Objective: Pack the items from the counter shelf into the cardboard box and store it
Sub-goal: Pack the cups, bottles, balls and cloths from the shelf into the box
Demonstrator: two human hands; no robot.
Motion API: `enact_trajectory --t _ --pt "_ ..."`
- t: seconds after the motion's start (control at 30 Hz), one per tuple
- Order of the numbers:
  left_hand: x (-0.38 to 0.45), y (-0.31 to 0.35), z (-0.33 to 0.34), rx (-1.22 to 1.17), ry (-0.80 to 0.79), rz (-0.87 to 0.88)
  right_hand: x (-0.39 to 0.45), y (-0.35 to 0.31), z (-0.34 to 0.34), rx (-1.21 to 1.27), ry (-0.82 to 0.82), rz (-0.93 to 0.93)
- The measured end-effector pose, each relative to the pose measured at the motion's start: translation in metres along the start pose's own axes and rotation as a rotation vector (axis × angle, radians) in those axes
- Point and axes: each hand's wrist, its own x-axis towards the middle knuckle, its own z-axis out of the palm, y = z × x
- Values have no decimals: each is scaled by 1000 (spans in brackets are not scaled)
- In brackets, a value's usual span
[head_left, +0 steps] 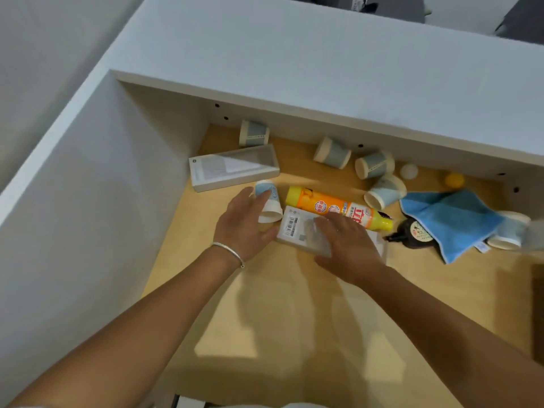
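While reaching into the counter shelf (265, 304), left hand (245, 225) curled loosely around a small paper cup (269, 206) lying on its side, fingers on its blue band. Right hand (347, 242) laid flat, fingers nearly straight, on a white flat carton (294, 228) with a barcode label, pressing rather than gripping.

Cup probably very light and easy to crush; better taken near the stiffer rolled rim, with little force. Carton likely stiff, smooth, a bit slippery; best held by its two long edges.

Just beyond right hand, touching the carton: an orange and yellow plastic bottle (335, 209), round, glossy, likely to roll. Farther right: a dark pump bottle (415, 234) partly under a soft blue cloth (450, 219). Beyond left hand: a second long white box (234, 167). More paper cups (332, 153) tipped over at the back, two small balls (409, 171) near them. Shelf floor of pale smooth wood, walls matte white. Cardboard box not visible.
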Motion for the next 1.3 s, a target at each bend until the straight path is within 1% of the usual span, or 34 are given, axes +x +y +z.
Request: enact_trajectory --t 0.2,0.3,0.43,0.6,0.7,0.87,0.97,1.1,1.3 --pt "28 5 24 -52 -42 -16 7 3 13 -41 15 19" --pt "35 5 31 -73 -9 -23 7 4 15 -50 33 31" --pt "32 5 33 -99 36 -17 1 7 16 2 33 29" --pt "7 18 24 -45 122 107 -27 17 5 -1 97 25" --pt "-10 39 19 -56 161 159 -52 30 -8 -43 147 34" --pt "-35 106 17 -102 237 268 -99 60 -36 -93 196 70" --pt "-44 159 20 -100 239 364 -134 88 -56 -110 256 102" --pt "-49 236 28 -109 234 491 -188 135 -87 -207 318 163" --pt "-56 361 35 -182 256 656 -287 201 -147 -253 434 332"
